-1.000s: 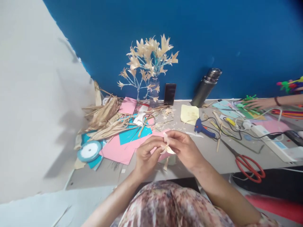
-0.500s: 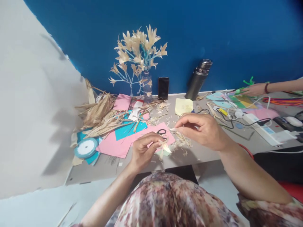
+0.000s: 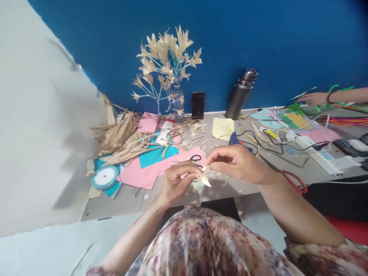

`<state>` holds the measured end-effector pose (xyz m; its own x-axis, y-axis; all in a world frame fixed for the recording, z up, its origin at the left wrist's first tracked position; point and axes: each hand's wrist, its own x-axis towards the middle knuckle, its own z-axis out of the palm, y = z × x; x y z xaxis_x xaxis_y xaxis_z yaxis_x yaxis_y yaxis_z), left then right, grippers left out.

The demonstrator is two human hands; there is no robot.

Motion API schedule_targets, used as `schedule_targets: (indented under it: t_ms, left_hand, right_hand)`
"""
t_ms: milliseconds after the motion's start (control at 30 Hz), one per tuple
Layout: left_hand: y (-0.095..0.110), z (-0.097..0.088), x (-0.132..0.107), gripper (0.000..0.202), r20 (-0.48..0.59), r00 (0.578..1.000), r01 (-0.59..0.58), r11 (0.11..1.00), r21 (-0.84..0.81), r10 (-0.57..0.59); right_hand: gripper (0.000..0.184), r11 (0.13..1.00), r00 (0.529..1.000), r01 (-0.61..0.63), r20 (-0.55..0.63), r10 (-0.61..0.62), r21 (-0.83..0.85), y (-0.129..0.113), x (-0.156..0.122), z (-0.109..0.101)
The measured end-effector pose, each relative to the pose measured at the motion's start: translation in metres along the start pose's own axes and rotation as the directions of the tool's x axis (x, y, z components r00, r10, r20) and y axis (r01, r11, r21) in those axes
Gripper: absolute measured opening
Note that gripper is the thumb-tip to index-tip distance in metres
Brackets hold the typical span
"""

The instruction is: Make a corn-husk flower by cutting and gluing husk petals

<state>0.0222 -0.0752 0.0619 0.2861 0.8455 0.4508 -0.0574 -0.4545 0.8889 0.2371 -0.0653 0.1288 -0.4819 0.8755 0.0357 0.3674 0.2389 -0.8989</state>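
Note:
My left hand pinches a small cream husk flower over the near edge of the grey table. My right hand comes in from the right and pinches a pale husk petal at the top of that same flower. Both hands have their fingers closed on it. Small black scissors lie on pink paper just behind my hands. Husk scraps are scattered under the flower.
A vase of husk flowers, a phone and a steel flask stand by the blue wall. Dried husks, a ribbon spool, a blue glue gun, red scissors and cables lie around. Another person's hand works far right.
My right hand drew away to the right with a husk piece half a second ago. It has now come back to the flower held in my left hand.

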Motion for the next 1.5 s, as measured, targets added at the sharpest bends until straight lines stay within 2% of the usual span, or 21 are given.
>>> schedule_targets:
  t_ms: [133,267,367,500,667,800,1067,1333,1500]
  left_hand:
    - [0.0,-0.002,0.001,0.018,0.022,1.0,-0.003,1.0,0.018,0.002]
    - [-0.002,-0.006,0.002,0.01,0.068,0.997,-0.038,0.999,0.014,0.037]
    - [-0.004,-0.008,0.001,0.011,0.047,0.997,-0.055,0.998,0.009,0.055]
    - [-0.008,-0.008,-0.001,0.013,-0.09,0.993,-0.072,0.997,0.008,0.073]
    - [-0.015,-0.006,-0.004,0.012,-0.122,0.992,-0.022,1.0,-0.008,0.02]
    - [-0.018,-0.006,-0.004,0.013,-0.151,0.989,-0.006,1.0,-0.009,0.005]
    - [-0.009,-0.007,-0.001,0.018,-0.061,0.998,0.001,0.997,-0.081,-0.006]
    - [-0.012,-0.013,-0.002,0.012,0.027,0.999,0.029,0.983,-0.181,-0.025]
    - [-0.009,-0.014,-0.002,0.019,0.062,0.997,0.056,0.979,-0.198,-0.045]
  right_hand:
    - [0.012,0.997,0.995,-0.004,0.103,0.011,-0.071,-0.005,0.003,-0.006]
    - [0.012,0.99,0.989,0.031,0.151,-0.01,-0.137,-0.012,0.008,-0.011]
    - [0.012,0.993,0.995,0.025,0.094,-0.014,-0.118,-0.015,0.01,-0.012]
    - [0.011,0.998,0.999,-0.041,-0.004,0.041,-0.037,-0.014,0.009,-0.002]
    - [0.012,0.998,0.998,-0.063,-0.008,0.063,-0.01,-0.011,0.008,0.013]
    - [0.012,0.999,0.999,-0.041,-0.001,0.041,-0.008,-0.012,0.01,0.013]
    - [0.013,0.997,0.994,-0.055,0.096,0.05,0.058,-0.015,0.013,0.01]
    - [0.012,0.988,0.986,-0.08,0.158,0.059,0.132,-0.011,0.016,0.007]
    - [0.013,0.99,0.982,-0.072,0.183,0.048,0.124,-0.01,0.018,0.009]
